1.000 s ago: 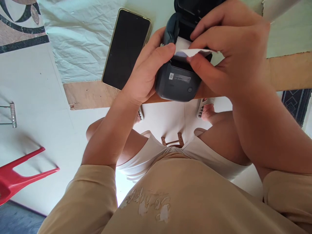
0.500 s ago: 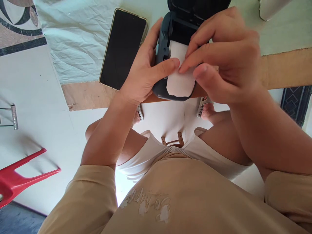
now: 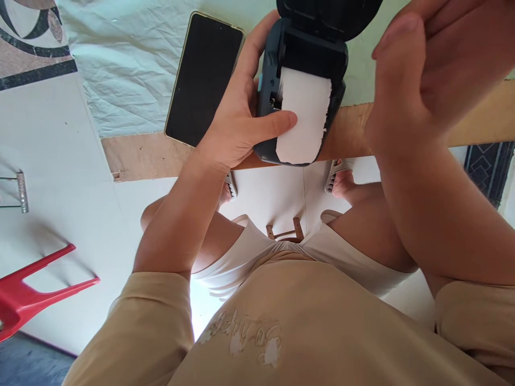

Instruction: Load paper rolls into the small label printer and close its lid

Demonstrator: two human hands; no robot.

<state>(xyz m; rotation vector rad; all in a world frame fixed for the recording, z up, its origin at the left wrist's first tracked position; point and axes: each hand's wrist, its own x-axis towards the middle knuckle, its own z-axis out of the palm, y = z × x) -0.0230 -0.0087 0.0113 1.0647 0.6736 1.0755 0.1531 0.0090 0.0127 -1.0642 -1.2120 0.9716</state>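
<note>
A small dark grey printer (image 3: 300,51) stands at the table's near edge with its lid (image 3: 328,16) swung open. A strip of white paper (image 3: 302,115) runs from inside it down over its front. My left hand (image 3: 237,115) is wrapped round the printer's left side, and its thumb presses on the paper's left edge. My right hand (image 3: 426,75) is raised to the right of the printer, apart from it, palm showing and thumb up, with nothing in it. Its fingertips are cut off by the top edge.
A black phone (image 3: 203,78) lies face up on the pale crumpled table cover (image 3: 129,80), left of the printer. Bare wood (image 3: 137,155) shows along the near edge. Below are my legs and sandalled feet (image 3: 341,179) on a white floor. A red plastic chair (image 3: 36,289) stands lower left.
My right hand drew the paper strip down over the printer's front, let go and lifted away to the right. My left thumb stayed on the paper.
</note>
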